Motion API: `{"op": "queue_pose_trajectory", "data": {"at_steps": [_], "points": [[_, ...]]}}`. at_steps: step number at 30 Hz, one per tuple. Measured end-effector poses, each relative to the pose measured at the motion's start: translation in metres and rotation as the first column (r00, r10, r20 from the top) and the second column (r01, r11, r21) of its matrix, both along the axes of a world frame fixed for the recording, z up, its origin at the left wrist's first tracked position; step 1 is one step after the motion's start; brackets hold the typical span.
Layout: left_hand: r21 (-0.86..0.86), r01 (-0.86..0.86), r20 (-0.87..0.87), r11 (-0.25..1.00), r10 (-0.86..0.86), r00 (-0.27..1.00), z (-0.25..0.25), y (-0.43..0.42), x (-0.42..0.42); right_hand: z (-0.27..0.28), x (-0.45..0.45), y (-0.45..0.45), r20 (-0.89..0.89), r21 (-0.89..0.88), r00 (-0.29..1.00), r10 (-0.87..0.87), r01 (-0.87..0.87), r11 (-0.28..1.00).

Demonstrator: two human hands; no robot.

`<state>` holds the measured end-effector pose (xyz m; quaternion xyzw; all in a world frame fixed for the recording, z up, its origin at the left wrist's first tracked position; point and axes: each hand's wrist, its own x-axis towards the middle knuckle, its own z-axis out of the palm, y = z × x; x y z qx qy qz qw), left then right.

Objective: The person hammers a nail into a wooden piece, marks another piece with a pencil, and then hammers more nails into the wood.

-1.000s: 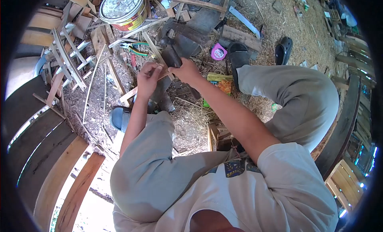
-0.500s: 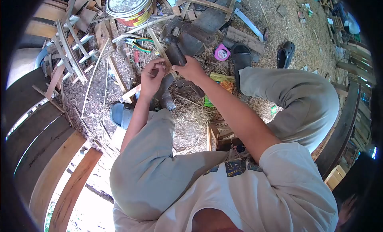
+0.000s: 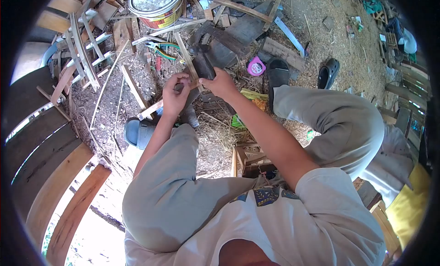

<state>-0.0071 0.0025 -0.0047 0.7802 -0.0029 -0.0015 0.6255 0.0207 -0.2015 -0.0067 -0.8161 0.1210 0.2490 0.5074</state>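
My left hand (image 3: 175, 95) is closed in a pinch above a thin wooden strip (image 3: 152, 109); what sits between its fingertips is too small to make out. Close by on the right, my right hand (image 3: 221, 84) curls round the dark handle of a hammer (image 3: 205, 67), whose head points away from me. Its thumb meets the spot where the strip crosses a second, longer wooden strip (image 3: 184, 53). Dark boards lie under and beyond the hands.
Pliers (image 3: 162, 51), a pink tape measure (image 3: 256, 66) and a metal ruler (image 3: 289, 36) lie on the littered ground. A paint bucket (image 3: 156, 9) stands at the back. Wood scraps (image 3: 81, 51) pile up at left. Another person's yellow garment (image 3: 410, 206) shows at right.
At the right edge, another person's grey and yellow clothing has come into view where a dark head and a hand showed. My hands stay nearly in place; the view has shifted slightly.
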Motion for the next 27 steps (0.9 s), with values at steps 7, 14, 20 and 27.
{"op": "queue_pose_trajectory", "data": {"at_steps": [7, 14, 20, 27], "points": [[0.088, -0.033, 0.038, 0.996, 0.030, 0.999, 0.009, -0.003, -0.002, -0.001, -0.005, 0.000, 0.057, -0.080, 0.998, 0.011, -0.006, 0.997], [0.174, -0.102, 0.152, 0.979, 0.076, 0.986, 0.011, -0.009, 0.002, 0.004, -0.007, 0.002, -0.046, 0.042, 0.997, -0.067, 0.069, 0.997], [0.194, -0.098, 0.199, 0.976, 0.058, 0.978, 0.008, -0.008, 0.009, 0.002, -0.009, 0.007, -0.051, 0.108, 0.990, -0.131, 0.135, 0.985], [0.111, -0.085, 0.137, 0.990, 0.069, 0.988, 0.011, -0.015, 0.003, 0.004, -0.007, 0.004, -0.056, 0.087, 0.994, -0.096, 0.100, 0.991]]}}
